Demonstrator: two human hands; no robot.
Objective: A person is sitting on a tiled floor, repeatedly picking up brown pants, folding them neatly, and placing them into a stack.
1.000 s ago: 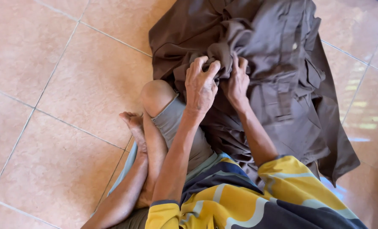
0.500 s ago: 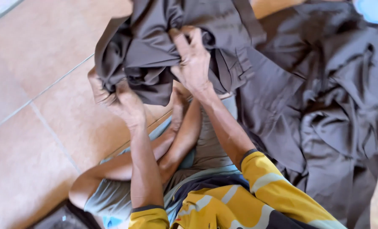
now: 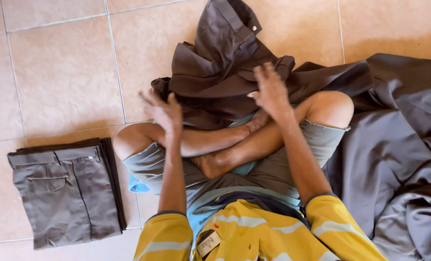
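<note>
I sit cross-legged on a tiled floor. A crumpled dark brown garment (image 3: 215, 72) lies in front of my shins, partly over my legs. My left hand (image 3: 163, 110) hovers at its left edge with fingers spread, holding nothing. My right hand (image 3: 269, 89) is raised over the garment's right side, fingers apart and slightly blurred, also empty. My crossed legs (image 3: 225, 145) lie beneath both forearms.
A folded stack of grey-brown trousers (image 3: 65, 191) lies on the floor to my left. A heap of loose dark grey-brown cloth (image 3: 399, 154) spreads on my right. Beige floor tiles (image 3: 61, 67) surround me. A light blue cloth (image 3: 137, 184) peeks from under my left thigh.
Both hands gripped the brown garment before and have let it go; it now lies dropped in front of my legs. The view swung left, showing the folded stack.
</note>
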